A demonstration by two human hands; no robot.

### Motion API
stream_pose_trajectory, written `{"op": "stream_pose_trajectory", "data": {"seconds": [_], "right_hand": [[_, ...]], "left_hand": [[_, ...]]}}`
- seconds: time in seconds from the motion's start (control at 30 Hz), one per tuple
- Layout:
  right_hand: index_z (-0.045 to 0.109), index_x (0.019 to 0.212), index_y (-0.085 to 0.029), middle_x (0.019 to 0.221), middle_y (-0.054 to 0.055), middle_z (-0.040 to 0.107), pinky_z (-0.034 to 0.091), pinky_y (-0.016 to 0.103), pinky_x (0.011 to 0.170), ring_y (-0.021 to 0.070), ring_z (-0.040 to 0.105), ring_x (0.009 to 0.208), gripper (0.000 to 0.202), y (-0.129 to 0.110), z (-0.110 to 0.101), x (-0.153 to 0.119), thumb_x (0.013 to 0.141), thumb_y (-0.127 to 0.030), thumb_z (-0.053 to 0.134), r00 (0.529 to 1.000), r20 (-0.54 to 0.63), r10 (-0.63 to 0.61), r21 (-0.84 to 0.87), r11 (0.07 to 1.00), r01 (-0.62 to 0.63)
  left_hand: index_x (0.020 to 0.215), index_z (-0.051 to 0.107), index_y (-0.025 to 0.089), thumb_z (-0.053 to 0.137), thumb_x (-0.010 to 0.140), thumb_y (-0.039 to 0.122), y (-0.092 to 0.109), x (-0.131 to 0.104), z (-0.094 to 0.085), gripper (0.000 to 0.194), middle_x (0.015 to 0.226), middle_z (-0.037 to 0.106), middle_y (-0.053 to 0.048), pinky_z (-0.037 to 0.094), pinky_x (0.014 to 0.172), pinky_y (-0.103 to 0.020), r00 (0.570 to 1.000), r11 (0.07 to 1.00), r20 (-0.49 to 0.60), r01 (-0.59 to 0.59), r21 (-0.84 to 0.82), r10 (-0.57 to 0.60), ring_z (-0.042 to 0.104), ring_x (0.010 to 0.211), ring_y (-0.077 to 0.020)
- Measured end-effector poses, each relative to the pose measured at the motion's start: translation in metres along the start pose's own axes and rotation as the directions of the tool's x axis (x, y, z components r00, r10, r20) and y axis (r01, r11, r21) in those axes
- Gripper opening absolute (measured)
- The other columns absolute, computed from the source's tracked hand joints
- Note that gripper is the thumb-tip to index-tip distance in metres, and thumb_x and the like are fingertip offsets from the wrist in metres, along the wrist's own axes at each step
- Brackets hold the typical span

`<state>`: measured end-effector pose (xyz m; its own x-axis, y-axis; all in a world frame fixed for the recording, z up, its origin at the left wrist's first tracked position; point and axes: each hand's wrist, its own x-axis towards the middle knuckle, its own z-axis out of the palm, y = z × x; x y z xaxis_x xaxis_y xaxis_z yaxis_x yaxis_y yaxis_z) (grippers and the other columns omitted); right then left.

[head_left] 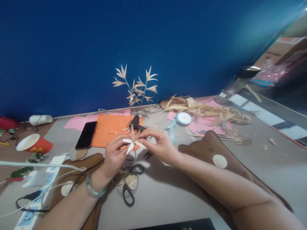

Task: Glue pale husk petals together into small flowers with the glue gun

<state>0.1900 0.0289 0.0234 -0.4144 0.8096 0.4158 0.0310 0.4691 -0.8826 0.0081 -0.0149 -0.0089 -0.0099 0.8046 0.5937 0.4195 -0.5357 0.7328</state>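
A pale, star-shaped flower [133, 141] with several pointed petals, seemingly of dried husk, is held up over the table. My left hand [116, 153] pinches it from the left and below. From the right, the thumb and fingertips of my right hand [159, 143] close on one of its petals. Beneath the hands lie black-handled scissors [128, 195], partly over a round clear dish [131, 182] of pale scraps. A black glue gun [135, 123] rests just behind the flower on an orange sheet [103, 131]. Branches of similar finished flowers [139, 86] stand at the back.
Dried husks [196, 107] and a ribbon roll [183, 118] lie at the back right. Brown cushions [206, 153] sit under both forearms. To the left are a phone [86, 134], a tipped red paper cup [35, 143] and a power strip [45, 188] with trailing cables.
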Motion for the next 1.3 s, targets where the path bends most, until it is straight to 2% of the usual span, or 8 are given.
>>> {"op": "stream_pose_trajectory", "data": {"seconds": [0.4,0.77,1.1,1.3], "right_hand": [[0.07,0.081,-0.02,0.084,0.004,0.072,0.052,0.032,0.077,0.0154,0.066,0.077,0.006,0.0049,0.0012,-0.0017,0.083,-0.021,0.065,1.0,0.01,-0.023,0.015,1.0,0.022],[0.07,0.079,-0.018,0.078,0.003,0.07,0.05,0.028,0.073,0.0149,0.065,0.075,0.004,0.003,0.0045,-0.0042,0.081,-0.02,0.068,0.999,-0.008,-0.041,0.015,0.999,0.041],[0.07,0.079,-0.019,0.08,0.003,0.07,0.051,0.029,0.074,0.0156,0.065,0.077,0.006,0.004,0.0057,-0.0052,0.082,-0.023,0.067,1.0,0.01,-0.019,0.019,1.0,0.019],[0.07,0.085,-0.019,0.087,0.005,0.071,0.052,0.031,0.078,0.0172,0.067,0.083,0.008,0.008,0.0053,-0.0066,0.082,-0.024,0.067,0.999,0.035,0.003,0.027,1.0,-0.004]], "left_hand": [[0.081,0.072,0.02,0.066,0.081,0.024,0.0032,0.0006,0.0005,0.007,0.085,0.072,-0.006,0.052,0.074,-0.028,0.999,0.999,-0.007,0.032,0.024,-0.032,0.066,0.081,-0.0173],[0.08,0.07,0.019,0.068,0.078,0.018,0.0019,-0.0001,0.0014,0.004,0.083,0.07,-0.005,0.051,0.072,-0.026,0.999,0.998,-0.011,0.033,-0.049,-0.034,0.064,0.079,-0.0161],[0.08,0.071,0.02,0.068,0.078,0.019,0.0047,-0.0009,0.002,0.004,0.082,0.07,-0.005,0.052,0.072,-0.027,0.998,0.998,-0.027,0.05,-0.044,-0.052,0.065,0.078,-0.0163],[0.081,0.071,0.019,0.066,0.079,0.018,0.0035,-0.0005,0.0021,0.005,0.084,0.071,-0.006,0.052,0.073,-0.027,0.998,0.998,-0.024,0.049,-0.047,-0.051,0.066,0.08,-0.0171]]}}
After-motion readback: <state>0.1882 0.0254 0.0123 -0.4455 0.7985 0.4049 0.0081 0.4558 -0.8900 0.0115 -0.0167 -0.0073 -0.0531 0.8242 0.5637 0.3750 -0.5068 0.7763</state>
